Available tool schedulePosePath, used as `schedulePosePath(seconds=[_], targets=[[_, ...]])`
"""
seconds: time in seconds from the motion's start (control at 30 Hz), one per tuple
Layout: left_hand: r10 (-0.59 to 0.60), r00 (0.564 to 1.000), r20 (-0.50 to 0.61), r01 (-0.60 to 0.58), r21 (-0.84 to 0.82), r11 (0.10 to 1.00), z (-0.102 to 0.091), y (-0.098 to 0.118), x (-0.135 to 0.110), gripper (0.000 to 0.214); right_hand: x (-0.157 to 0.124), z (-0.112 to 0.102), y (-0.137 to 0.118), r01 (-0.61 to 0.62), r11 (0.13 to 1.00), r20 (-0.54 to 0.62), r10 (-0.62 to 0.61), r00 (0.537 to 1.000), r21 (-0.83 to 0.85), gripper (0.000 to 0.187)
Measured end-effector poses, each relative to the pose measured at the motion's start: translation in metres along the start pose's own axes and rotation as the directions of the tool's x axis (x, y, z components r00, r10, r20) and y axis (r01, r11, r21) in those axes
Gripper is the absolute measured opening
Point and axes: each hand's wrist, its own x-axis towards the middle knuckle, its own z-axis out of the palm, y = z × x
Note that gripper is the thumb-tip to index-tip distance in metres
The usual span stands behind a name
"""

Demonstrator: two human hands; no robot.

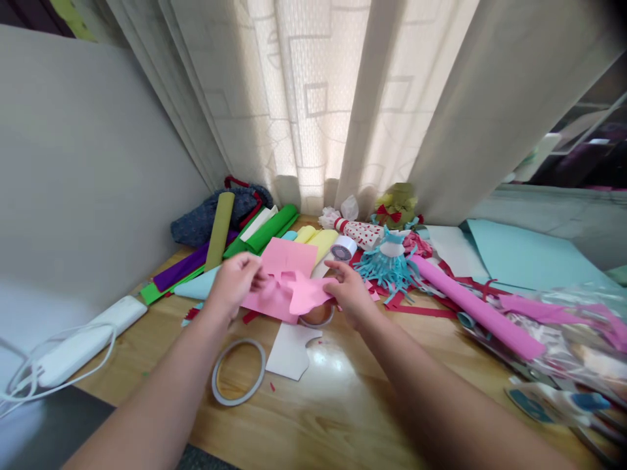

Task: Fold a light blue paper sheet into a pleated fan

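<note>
R hand (353, 297) has thumb + fingers clamped on a pink cut-out (309, 295), gripping its right end; index finger sits a bit apart from the thumb. Cut-out is held up over the table (343, 418), roughly btwn the hands, in front of a pink sheet (292, 253) lying behind it. L hand (234, 282) is at the left side of the sheet, fingers curled in and blurred; can't tell if they're closed on anything.

Near side: a tape ring (215, 373) lies flat by the L forearm, w/ a white card pc (290, 352) just to its right, one edge notched. A 2nd ring (319, 324) is partly hidden under the cut-out.

Far left: olive roll (220, 228), purple roll (181, 269) & green roll (272, 230), all near a dark blue bundle (196, 219). Power strip (93, 341) w/ white cable at the left edge.

Far side, right of the sheet: white tape roll (343, 248), then blue fringed paper (385, 269), w/ a red-dotted white wrap (361, 232) behind them. Further right, a long pink roll (480, 307) slants toward the near right, beyond it a light blue sheet (533, 254). Near right: blurred white-and-blue item (548, 403), too smeared to make out. Pale curtain (318, 98) hangs behind it all
</note>
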Motion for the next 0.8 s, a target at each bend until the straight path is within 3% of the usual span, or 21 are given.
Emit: schedulePosePath(seconds=[0.1,0.17,0.27,0.37,0.5,0.67,0.8], targets=[[-0.119,0.983,0.141,0.145,-0.193,0.971,0.015,-0.017,-0.028,0.031,0.002,0.0,-0.02,0.027,0.998,0.013,-0.028,1.0,0.065,0.062],[-0.124,0.979,0.163,0.171,-0.315,0.934,0.026,-0.022,-0.029,0.037,0.0,0.0,-0.027,0.042,0.995,0.024,-0.044,0.999,0.087,0.062],[-0.089,0.988,0.13,0.139,-0.448,0.883,0.037,-0.017,-0.011,0.041,-0.007,0.003,-0.028,0.06,0.995,0.033,-0.062,0.998,0.076,0.061],[-0.055,0.991,0.118,0.107,-0.498,0.861,0.036,-0.004,0.017,0.042,-0.014,0.01,-0.019,0.081,0.997,0.031,-0.081,0.996,0.02,0.06],[-0.035,0.992,0.123,0.088,-0.453,0.887,0.027,0.011,0.048,0.047,-0.012,0.03,0.0,0.091,0.989,0.029,-0.088,0.996,-0.12,0.058],[-0.018,0.998,0.062,0.032,-0.246,0.969,0.017,0.018,0.08,0.046,-0.008,0.057,0.014,0.118,0.939,0.06,-0.104,0.993,-0.324,0.058],[0.162,0.982,-0.093,-0.165,-0.033,0.986,0.012,0.028,0.076,0.03,-0.033,0.046,0.006,0.282,0.86,0.156,-0.237,0.959,-0.426,0.057]])
